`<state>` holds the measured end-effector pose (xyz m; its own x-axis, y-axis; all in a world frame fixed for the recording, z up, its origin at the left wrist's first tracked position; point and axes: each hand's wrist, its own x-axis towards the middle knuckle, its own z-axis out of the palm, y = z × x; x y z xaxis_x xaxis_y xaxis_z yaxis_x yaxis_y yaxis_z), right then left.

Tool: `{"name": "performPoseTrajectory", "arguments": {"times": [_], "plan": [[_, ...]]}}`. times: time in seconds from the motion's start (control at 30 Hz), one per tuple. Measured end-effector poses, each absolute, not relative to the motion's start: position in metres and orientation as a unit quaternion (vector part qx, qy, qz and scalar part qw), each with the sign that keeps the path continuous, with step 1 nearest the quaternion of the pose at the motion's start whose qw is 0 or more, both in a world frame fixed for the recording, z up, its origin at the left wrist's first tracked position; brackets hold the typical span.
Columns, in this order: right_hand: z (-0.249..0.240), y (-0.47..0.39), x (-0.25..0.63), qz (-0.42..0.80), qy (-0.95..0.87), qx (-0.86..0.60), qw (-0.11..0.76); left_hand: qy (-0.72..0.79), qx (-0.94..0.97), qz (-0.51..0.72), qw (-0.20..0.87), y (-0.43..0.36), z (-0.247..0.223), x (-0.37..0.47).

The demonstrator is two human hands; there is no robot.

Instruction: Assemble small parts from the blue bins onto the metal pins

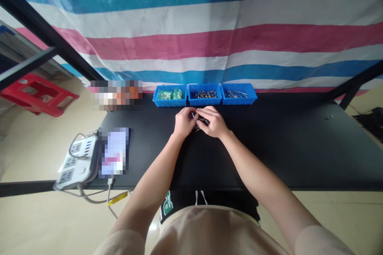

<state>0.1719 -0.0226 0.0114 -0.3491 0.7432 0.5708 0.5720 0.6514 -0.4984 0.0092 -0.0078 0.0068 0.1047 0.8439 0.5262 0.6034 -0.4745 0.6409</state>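
Note:
A heap of thin, shiny metal pins or screws (204,120) lies on the black tabletop (269,139); their exact kind is too small to make out. My left hand (184,122) curls around the heap's left side. From the other side, my right hand (214,123) wraps over the pieces, its fingertips meeting the left ones at the far edge. Both hands hide part of the heap. Just behind them stand three blue bins: the left bin (170,102) has green-and-white packs, the middle bin (205,101) small brassy and dark metal parts, the right bin (239,101) long silvery pins.
At the left edge sit a white power strip (78,161) with cables and a blurred flat device (114,151). A pixelated item (116,95) is at the back left. Small metal bits (329,117) lie far right. Black frame posts flank the table; a red stool (42,93) stands beyond.

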Motion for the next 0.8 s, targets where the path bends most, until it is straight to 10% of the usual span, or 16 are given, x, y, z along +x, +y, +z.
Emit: {"name": "performPoseTrajectory", "arguments": {"times": [0.8], "plan": [[0.054, 0.05, 0.193, 0.044, -0.774, -0.613, 0.152, 0.512, 0.726, 0.443, 0.119, -0.001, 0.001, 0.005]]}}
